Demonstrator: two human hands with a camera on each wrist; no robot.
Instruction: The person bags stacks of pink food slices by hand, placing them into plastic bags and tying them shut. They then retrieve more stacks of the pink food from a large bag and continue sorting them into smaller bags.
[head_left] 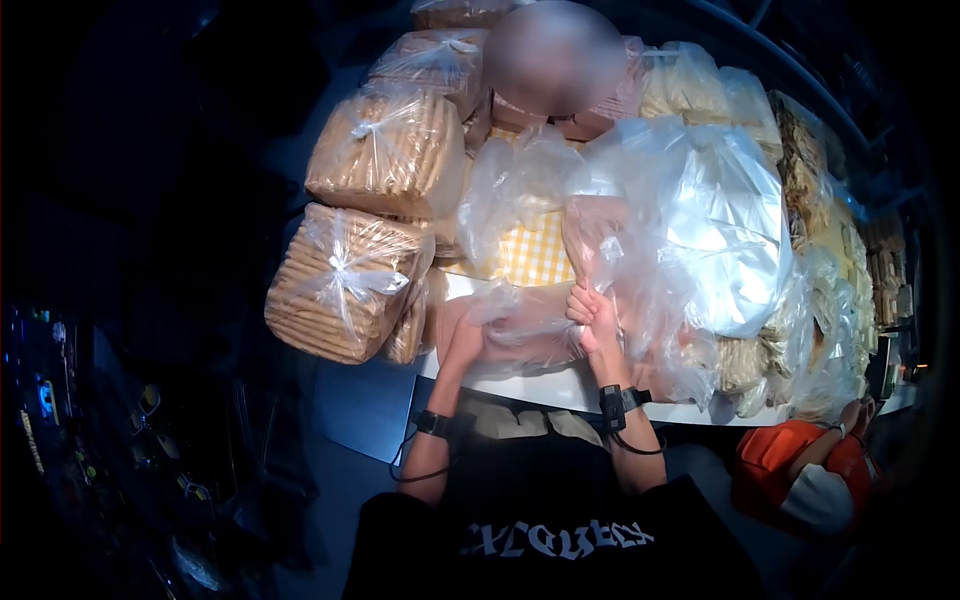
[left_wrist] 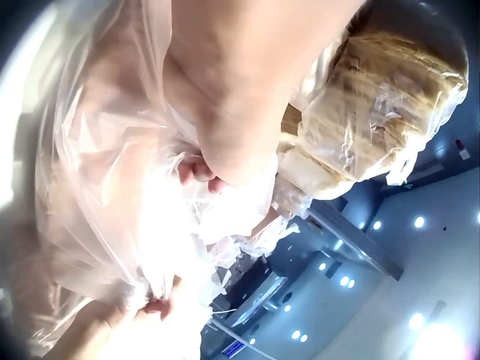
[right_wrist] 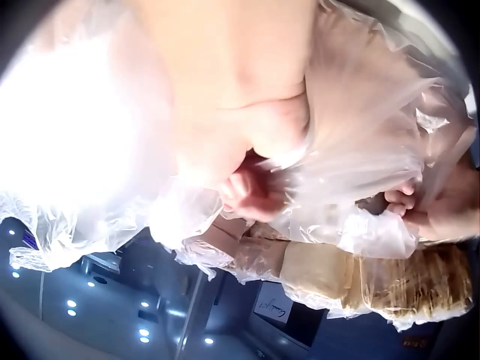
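Note:
A clear plastic bag (head_left: 515,300) with a flat pinkish bundle (head_left: 525,342) inside lies at the table's front edge, before the person. On the bag's left side, the left hand (head_left: 467,328) grips the gathered plastic, its fingertips (left_wrist: 199,172) curled into the film. The right hand (head_left: 596,318) makes a fist around a bunch of the same plastic at the right side. Between both hands the film is drawn taut and creased, as the right wrist view also shows. What the bundle is made of is blurred by the film.
Tied bags of tan folded goods (head_left: 350,285) are stacked at the left. Loose clear bags (head_left: 725,230) heap up at the right, by more pale packs (head_left: 685,85). A yellow checked cloth (head_left: 535,245) lies beyond the hands. Another person (head_left: 560,60) is across the table; someone in orange (head_left: 785,465) is lower right.

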